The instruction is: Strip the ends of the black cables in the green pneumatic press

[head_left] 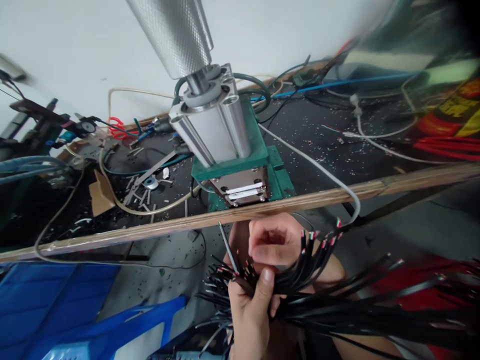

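Note:
My left hand (249,312), low in the middle of the head view, is closed around thin black cables, its thumb pressed over them. The black cables (300,280) have stripped ends with red, green and white wire tips. One greyish cable (227,247) sticks up from the bunch beside my left hand. Just above, my right hand (275,242) has its fingers curled in; whatever they may pinch is hidden. Several cable ends fan upward in front of its wrist. Beyond both hands, a press (221,130) with a silver cylinder and green base stands at the bench edge.
The wooden edge of the bench (315,200) runs between my hands and the press. Wire scraps, hoses and a tape roll (150,183) lie left of it. A grey cord (318,165) hangs over the edge. A blue plastic stool (150,320) is at lower left.

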Tool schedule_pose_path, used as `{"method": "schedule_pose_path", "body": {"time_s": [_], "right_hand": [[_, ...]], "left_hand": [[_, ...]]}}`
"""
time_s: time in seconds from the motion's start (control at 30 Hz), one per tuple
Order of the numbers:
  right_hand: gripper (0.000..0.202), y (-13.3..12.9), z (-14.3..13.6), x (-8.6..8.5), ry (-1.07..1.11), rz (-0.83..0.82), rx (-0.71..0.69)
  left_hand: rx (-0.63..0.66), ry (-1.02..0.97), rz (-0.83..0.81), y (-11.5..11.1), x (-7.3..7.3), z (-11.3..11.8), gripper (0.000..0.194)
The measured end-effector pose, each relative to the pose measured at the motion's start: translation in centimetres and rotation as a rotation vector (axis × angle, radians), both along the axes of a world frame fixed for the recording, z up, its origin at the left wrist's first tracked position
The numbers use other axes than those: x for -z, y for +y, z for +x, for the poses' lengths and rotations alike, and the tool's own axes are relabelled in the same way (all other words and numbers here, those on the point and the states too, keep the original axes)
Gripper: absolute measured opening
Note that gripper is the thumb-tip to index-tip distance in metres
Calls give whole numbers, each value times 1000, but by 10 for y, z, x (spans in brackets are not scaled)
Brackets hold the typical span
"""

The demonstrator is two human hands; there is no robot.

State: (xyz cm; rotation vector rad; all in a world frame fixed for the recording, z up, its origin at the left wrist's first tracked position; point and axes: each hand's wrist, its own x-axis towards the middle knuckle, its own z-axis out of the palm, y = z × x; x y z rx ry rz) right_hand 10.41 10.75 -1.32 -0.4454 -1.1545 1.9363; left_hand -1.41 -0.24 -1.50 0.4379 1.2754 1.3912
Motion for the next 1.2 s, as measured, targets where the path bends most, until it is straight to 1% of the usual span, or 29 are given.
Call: {"method": "schedule_pose_path", "body": {"time_s": [0.07, 0.1, 0.17, 0.23, 0.3, 0.4, 0.5, 0.57, 0.67, 0.7, 0.73, 0.77, 0.87, 0.93, 1.0, 1.03, 1.1, 1.2], "right_hand": [[15, 8, 9, 2, -100, 75, -117], [12, 11, 12, 2, -138, 120, -148], [5, 14, 17, 1, -175, 228, -152], [1, 14, 18, 0, -159, 324, -125], [3, 13, 17, 1, -149, 368, -99], [10, 9, 11, 1, -138, 401, -28], [16, 4, 1, -4, -90, 482, 133], [16, 0, -6, -11, -73, 436, 282], [16, -2, -15, -24, -20, 253, 543], [18, -2, -17, -28, -15, 197, 592], [19, -2, -19, -32, -20, 156, 605], [19, -1, -20, -36, -41, 122, 584], [20, -4, -20, -43, -133, 50, 420], [25, -8, -19, -45, -197, -8, 374], [33, -13, -17, -46, -257, -44, 381], [36, -14, -17, -46, -281, -49, 392], [38, -15, -18, -46, -310, -32, 402], [42, -14, -25, -47, -330, -7, 475]], "left_hand": [[16, 29, -18, 0, 1, -1, 51], [30, 43, -19, 0, 2, -3, 53], [64, 70, -11, 1, 7, -5, 61], [102, 89, 4, 2, 10, -6, 69], [116, 97, 13, 2, 9, -5, 69], [85, 92, 21, 4, -2, -3, 61], [30, 53, 32, 3, -12, 0, 53], [2, 38, 15, -1, -14, 1, 55], [-22, 80, -54, -11, -11, 3, 55], [-31, 112, -82, -14, -9, 3, 55], [-40, 138, -113, -16, -8, 4, 56], [-43, 151, -140, -18, -8, 4, 58], [-58, 92, -160, -14, -11, 6, 61], [-86, 33, -133, -9, -16, 8, 64], [-120, 7, -110, -2, -20, 10, 68], [-122, 4, -105, 0, -22, 10, 66], [-97, 9, -88, 3, -22, 9, 58], [-42, -3, -40, 4, -19, 4, 49]]}}
